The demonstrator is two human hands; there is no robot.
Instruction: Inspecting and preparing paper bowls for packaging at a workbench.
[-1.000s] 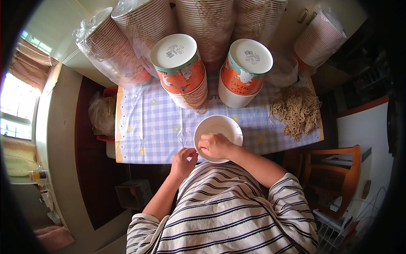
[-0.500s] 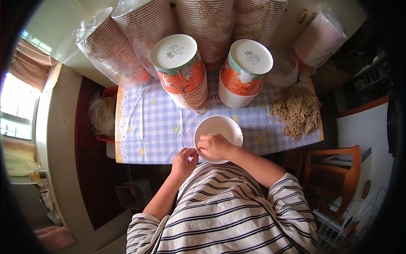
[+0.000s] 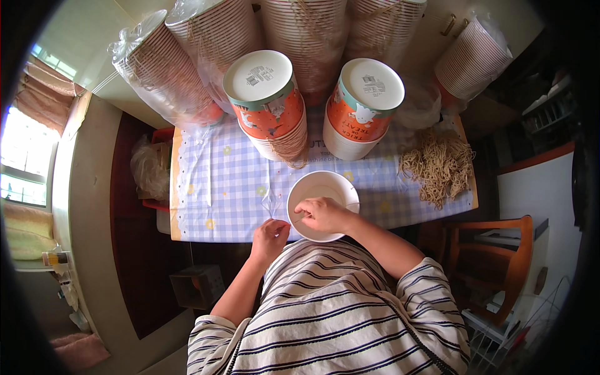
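Shifted slightly rightward since the earlier frame, the right hand (image 3: 326, 214) reaches into the white bucket (image 3: 312, 184); the left hand (image 3: 270, 239) has eased away from its rim. On the checked table (image 3: 237, 197), two upturned orange bucket stacks (image 3: 267, 115) (image 3: 359, 119) stand farther back, presumably to leave working room. Tan strings (a loose tangle) (image 3: 439, 165) lie rightward, probably for easy reach. The bucket sits mouth up at the near edge, perhaps for access inside. Both hands' fingers are bent and narrow; whether they grip anything, I cannot tell.
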